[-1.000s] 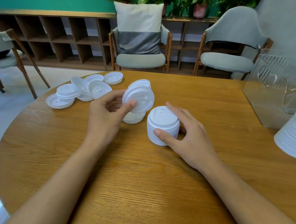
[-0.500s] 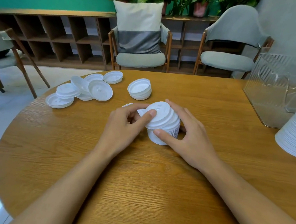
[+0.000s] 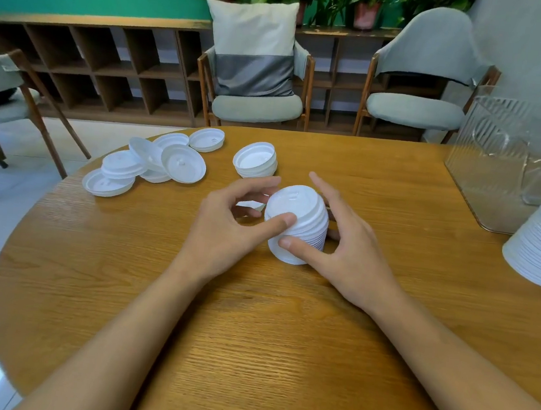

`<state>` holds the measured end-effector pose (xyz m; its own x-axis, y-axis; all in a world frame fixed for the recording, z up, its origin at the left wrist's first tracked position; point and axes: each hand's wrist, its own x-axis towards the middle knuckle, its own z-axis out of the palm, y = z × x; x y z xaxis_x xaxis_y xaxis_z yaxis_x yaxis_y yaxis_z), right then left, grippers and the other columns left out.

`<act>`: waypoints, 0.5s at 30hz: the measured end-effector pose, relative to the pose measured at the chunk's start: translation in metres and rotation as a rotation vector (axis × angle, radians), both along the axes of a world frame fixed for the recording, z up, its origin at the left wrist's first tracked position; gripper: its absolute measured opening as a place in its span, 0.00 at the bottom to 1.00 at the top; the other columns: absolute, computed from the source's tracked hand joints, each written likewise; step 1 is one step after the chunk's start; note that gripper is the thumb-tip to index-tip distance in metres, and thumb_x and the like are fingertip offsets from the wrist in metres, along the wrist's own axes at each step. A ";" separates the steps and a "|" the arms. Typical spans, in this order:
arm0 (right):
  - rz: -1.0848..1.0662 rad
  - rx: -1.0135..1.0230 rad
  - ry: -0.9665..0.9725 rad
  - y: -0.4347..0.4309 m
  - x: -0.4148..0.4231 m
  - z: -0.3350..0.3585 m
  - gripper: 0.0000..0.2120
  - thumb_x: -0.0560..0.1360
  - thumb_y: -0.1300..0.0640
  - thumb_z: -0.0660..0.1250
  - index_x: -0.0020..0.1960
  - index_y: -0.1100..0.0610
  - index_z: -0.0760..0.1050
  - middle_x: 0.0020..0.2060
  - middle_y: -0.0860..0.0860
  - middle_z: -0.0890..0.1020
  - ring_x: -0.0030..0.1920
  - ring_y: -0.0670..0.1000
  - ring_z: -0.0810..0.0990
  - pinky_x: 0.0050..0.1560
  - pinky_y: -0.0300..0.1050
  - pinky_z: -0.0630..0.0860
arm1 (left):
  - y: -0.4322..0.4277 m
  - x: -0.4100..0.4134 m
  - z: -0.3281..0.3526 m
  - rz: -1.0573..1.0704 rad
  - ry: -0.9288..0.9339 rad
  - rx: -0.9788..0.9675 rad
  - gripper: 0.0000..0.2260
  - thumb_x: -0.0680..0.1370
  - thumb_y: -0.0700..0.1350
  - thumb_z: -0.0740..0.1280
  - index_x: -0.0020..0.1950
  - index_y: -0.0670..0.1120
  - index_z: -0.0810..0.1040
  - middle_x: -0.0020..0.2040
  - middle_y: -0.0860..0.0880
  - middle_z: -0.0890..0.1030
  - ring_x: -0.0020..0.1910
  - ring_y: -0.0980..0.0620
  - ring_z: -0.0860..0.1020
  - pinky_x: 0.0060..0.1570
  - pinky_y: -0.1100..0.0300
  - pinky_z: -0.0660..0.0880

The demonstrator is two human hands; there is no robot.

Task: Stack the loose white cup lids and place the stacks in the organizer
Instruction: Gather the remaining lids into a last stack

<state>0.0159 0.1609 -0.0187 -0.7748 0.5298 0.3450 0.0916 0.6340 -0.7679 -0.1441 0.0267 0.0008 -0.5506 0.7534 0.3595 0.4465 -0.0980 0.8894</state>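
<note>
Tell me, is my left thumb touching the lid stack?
Touching. Head view shows the thumb of the left hand pressed against the lid stack, no gap.

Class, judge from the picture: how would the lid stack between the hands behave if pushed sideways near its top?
Probably light, being thin white plastic. The stack looks slightly uneven, so a push would likely shear or tip it. Its ridged sides may help the fingers grip.

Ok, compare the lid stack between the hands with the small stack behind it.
Held stack is taller; rear stack only a few lids. Held stack sits tops up; rear stack hollows up. The left hand and right hand grip the held stack; nothing touches the rear stack. Both are white.
</note>
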 end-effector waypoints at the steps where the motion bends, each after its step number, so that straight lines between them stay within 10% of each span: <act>1: 0.004 -0.011 0.005 0.000 0.000 0.000 0.45 0.71 0.36 0.77 0.81 0.33 0.57 0.73 0.36 0.71 0.73 0.39 0.69 0.73 0.52 0.72 | 0.001 0.002 -0.001 0.030 0.018 0.010 0.22 0.72 0.50 0.82 0.65 0.53 0.84 0.56 0.56 0.85 0.57 0.53 0.83 0.55 0.56 0.81; 15: -0.008 -0.027 -0.003 0.001 0.000 -0.001 0.46 0.66 0.31 0.75 0.80 0.42 0.65 0.70 0.37 0.74 0.70 0.40 0.72 0.68 0.50 0.77 | 0.006 0.006 -0.009 0.001 0.144 -0.059 0.26 0.71 0.60 0.78 0.67 0.55 0.81 0.60 0.60 0.81 0.64 0.55 0.79 0.60 0.50 0.80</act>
<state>0.0160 0.1617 -0.0199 -0.7712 0.5451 0.3288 0.0987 0.6126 -0.7842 -0.1381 0.0329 -0.0085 -0.4974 0.7749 0.3900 0.5698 -0.0473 0.8205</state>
